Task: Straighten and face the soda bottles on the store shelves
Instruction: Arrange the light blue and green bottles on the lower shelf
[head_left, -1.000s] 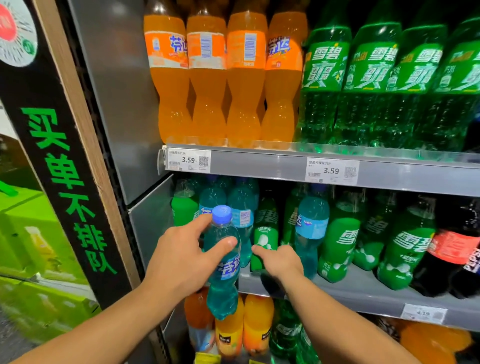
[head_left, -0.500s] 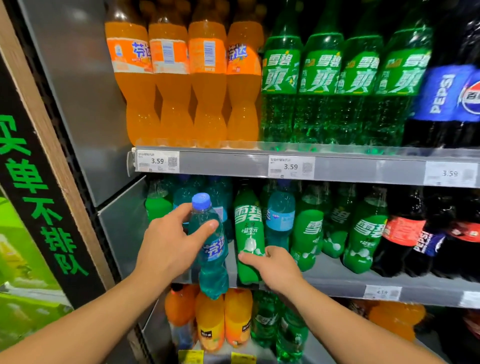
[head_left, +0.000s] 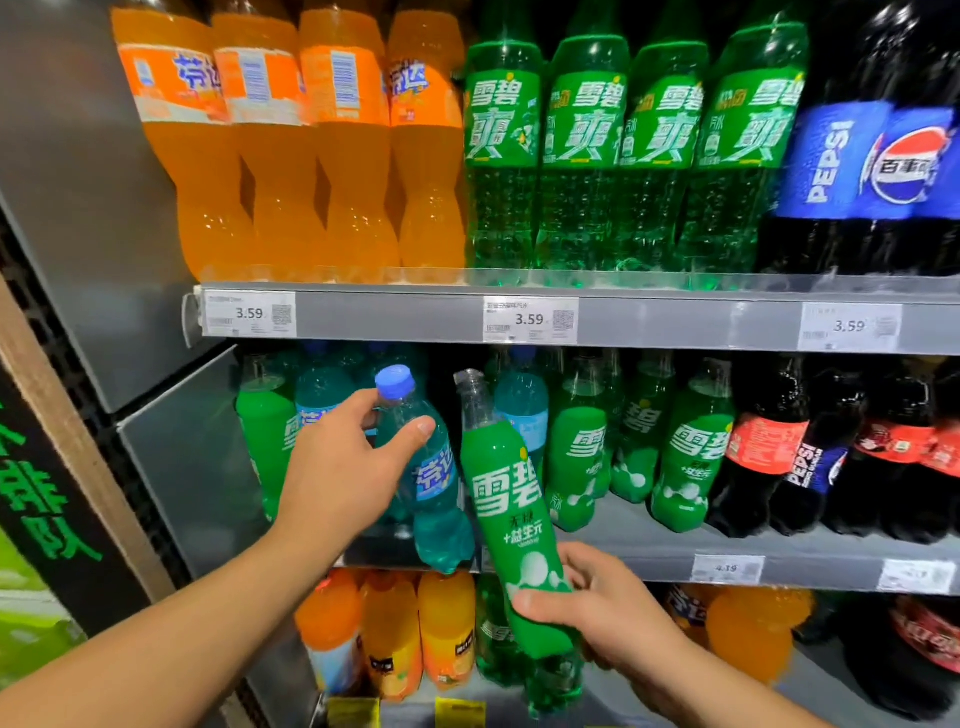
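A store shelf mid-tidy: at centre frame, a person's left hand (head_left: 343, 467) takes a blue bottle (head_left: 434, 488) by the shoulder, its grip closed with thumb across the front and fingers wrapped behind, just below the blue cap. The bottle leans toward the upper left, its foot at the front lip of the middle shelf (head_left: 639, 540); whether it rests there cannot be told.

Lower centre, the right hand (head_left: 608, 618) has its grip curled around the base of a green bottle (head_left: 506, 499), which hangs clear of the shelf, tilted, label to the camera. A dark gap shows in the row behind the two bottles, likely the slot one of them is meant for. Holding low probably leaves the label visible for squaring.

Neighbouring green bottles (head_left: 582, 457) and cola bottles (head_left: 769, 457) to the right lean unevenly, so the facing job looks far from finished.
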